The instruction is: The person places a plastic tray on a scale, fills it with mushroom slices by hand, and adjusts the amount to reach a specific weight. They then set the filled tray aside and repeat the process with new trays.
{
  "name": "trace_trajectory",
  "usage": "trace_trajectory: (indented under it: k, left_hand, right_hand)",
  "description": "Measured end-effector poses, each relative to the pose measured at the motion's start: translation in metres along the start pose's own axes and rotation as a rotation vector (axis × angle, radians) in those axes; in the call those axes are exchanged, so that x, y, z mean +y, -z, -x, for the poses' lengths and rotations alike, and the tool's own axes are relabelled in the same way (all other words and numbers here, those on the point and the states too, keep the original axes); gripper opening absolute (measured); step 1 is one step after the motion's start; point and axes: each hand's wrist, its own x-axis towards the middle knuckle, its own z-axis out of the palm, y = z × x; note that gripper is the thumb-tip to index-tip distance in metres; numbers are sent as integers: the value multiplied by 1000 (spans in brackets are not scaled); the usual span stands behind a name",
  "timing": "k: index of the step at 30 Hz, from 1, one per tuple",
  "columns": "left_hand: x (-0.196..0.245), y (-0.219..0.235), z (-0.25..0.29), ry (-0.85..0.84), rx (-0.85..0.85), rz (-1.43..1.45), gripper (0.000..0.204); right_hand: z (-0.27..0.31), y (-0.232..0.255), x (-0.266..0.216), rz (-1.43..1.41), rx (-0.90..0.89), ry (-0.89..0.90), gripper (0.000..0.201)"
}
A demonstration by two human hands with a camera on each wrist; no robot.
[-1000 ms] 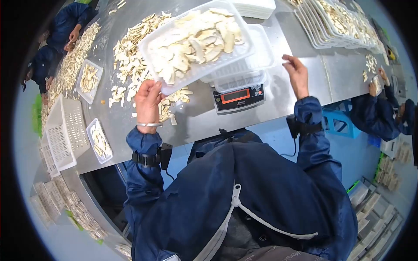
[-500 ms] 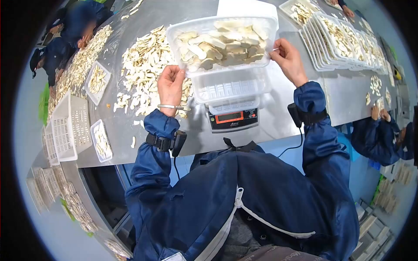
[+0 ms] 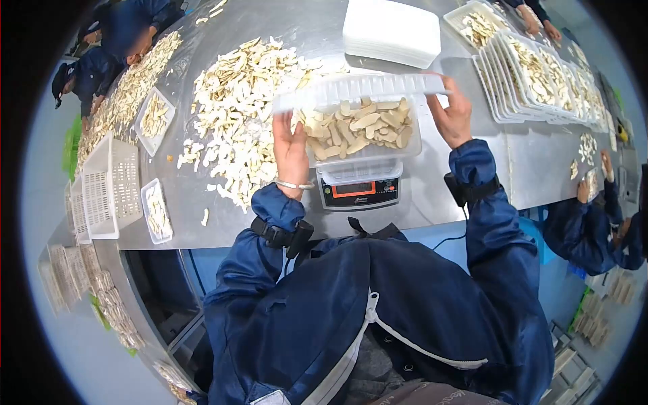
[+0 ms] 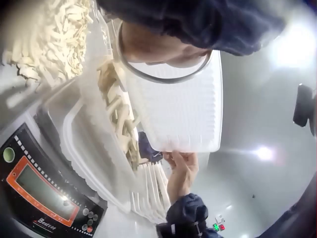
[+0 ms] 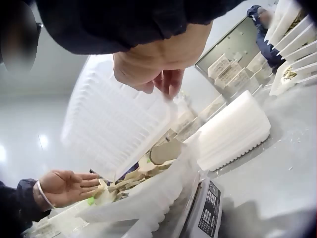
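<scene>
A translucent plastic tray (image 3: 364, 88) stands tipped up on its side above a second tray (image 3: 413, 143) that holds pale sliced mushrooms (image 3: 364, 127). That second tray sits over a digital scale (image 3: 361, 196) with an orange-framed display. My right hand (image 3: 451, 115) pinches the tipped tray at its right end, thumb and fingers on the rim. At the left end is my left hand (image 3: 291, 158), wearing a bracelet. In the right wrist view this left hand (image 5: 64, 188) shows its palm, with straight fingers reaching to the slices at the tray's end.
Loose slices (image 3: 236, 101) lie heaped on the metal table to the left. A stack of white trays (image 3: 391, 34) stands behind, and filled trays (image 3: 520, 74) are stacked at the right. White perforated baskets (image 3: 125, 189) stand far left. Other people work at both sides.
The upper tray of slices has swung over the scale and tipped, and its slices now lie in the lower tray. My right hand has taken hold of its rim; my left hand's fingers have straightened.
</scene>
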Motion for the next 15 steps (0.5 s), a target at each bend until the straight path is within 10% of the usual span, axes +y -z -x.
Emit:
trace_trajectory:
  k: [8,15]
  left_hand:
    - [33,32,9,-335,-202,-725,45]
    - [-10,62,11,283,-223,-592,39]
  right_hand:
    - [-64,7,79,-212,250,-600,10]
    - [-77,4,143,-523,98,-1051,33]
